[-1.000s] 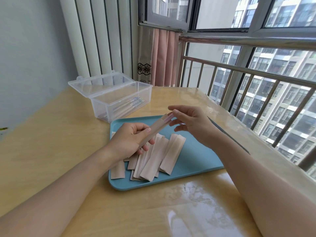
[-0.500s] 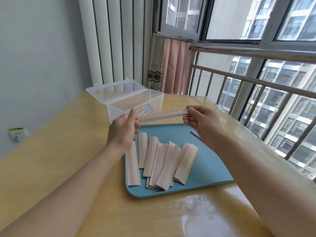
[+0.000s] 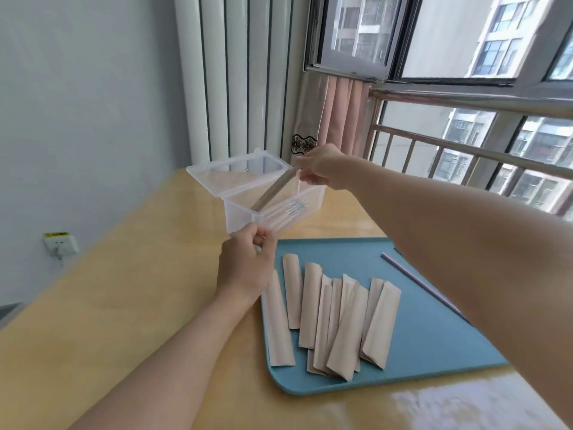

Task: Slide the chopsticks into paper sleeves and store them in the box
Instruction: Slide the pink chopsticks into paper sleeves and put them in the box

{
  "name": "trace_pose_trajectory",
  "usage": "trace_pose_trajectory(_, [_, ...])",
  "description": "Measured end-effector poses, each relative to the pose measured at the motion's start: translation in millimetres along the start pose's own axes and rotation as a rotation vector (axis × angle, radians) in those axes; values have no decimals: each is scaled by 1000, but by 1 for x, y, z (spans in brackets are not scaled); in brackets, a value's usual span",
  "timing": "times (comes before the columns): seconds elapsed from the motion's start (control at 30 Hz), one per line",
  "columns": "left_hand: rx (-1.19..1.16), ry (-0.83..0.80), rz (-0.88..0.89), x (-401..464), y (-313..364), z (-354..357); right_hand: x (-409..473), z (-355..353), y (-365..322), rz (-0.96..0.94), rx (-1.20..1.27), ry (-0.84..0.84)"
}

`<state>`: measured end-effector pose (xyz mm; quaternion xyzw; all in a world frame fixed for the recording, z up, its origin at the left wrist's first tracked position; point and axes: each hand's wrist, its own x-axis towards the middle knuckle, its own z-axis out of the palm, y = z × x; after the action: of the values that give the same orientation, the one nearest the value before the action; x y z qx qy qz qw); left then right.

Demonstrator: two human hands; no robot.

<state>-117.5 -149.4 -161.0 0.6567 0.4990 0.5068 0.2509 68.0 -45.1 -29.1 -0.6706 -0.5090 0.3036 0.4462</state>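
- The right hand point(image 3: 319, 169) is pinching the far end of a tan paper-sleeved chopstick pair point(image 3: 273, 192), fingers clamped, over the clear plastic box point(image 3: 305, 201).
- The left hand point(image 3: 245, 265) is hovering nearby, fingers loosely curled, holding nothing visible.
- The sleeve is likely handling light and slippery; gripping through the paper onto the stiff sticks looks safest.

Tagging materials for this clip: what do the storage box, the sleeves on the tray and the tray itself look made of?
Clear lidded storage box: looks like transparent hard plastic, glossy; the table shows through its walls.
Tan flat sleeves: likely kraft-type paper, matte, with creased folded ends.
Blue rounded tray: probably plastic or silicone, with an even matte surface; the pictures cannot settle which.
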Motion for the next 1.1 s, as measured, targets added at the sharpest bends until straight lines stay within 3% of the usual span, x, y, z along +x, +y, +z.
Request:
trace_pose_trajectory(0.13, [126,-142,115,-9,12,1,-20,-16,33,-203,-507,214])
trace_pose_trajectory(0.27, [484,-391,393,-29,37,5,-87,-71,77,-39,-927,-105])
trace_pose_trajectory(0.43, [415,-526,378,-57,63,14,-155,-139,121,100,-1045,-22])
trace_pose_trajectory(0.57, [420,-571,347,-71,72,20,-178,-145,128,118,-1078,-85])
trace_pose_trajectory(0.7, [542,-605,360,-77,74,28,-172,-132,131,71,-1014,-103])
trace_pose_trajectory(0.83, [528,-630,350,-77,68,31,-175,-129,137,-1,-1038,-14])
trace_pose_trajectory(0.93, [485,-632,370,-78,64,32,-169,-132,143,2,-645,11])
trace_pose_trajectory(1.1, [442,-633,382,-76,59,36,-166,-125,147,168,-141,-139])
